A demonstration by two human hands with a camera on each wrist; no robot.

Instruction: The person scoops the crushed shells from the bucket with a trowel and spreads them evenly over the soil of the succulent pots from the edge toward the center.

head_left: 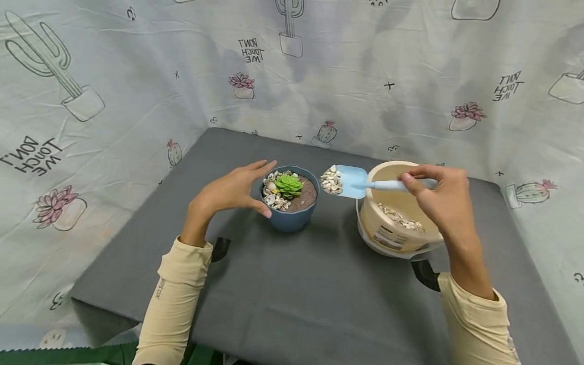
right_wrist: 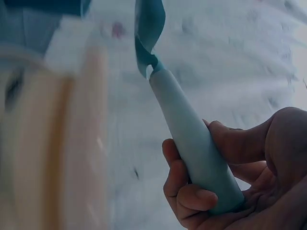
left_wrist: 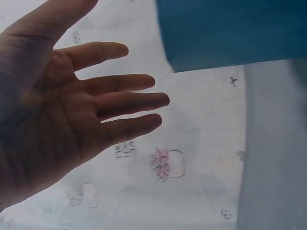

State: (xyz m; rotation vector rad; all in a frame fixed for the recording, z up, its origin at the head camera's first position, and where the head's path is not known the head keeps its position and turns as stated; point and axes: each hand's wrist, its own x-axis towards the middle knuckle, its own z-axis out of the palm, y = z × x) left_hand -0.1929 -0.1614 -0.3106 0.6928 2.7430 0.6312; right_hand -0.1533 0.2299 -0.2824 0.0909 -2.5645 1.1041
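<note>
Half or so of the pot (head_left: 289,222) beside the spread left grip (head_left: 228,190) shows pebbles (head_left: 272,199), the rest bare soil (head_left: 307,197); the right grip (head_left: 443,196) clasps a loaded trowel (head_left: 356,181).

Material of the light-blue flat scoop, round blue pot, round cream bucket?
Light-blue flat scoop: blade perhaps painted metal, thin sheet curling into the smooth, matt, probably plastic handle.
Round blue pot: smooth, even colour; plastic or ceramic, can't tell.
Round cream bucket: likely plastic, smooth, judging by its uniform colour.
</note>
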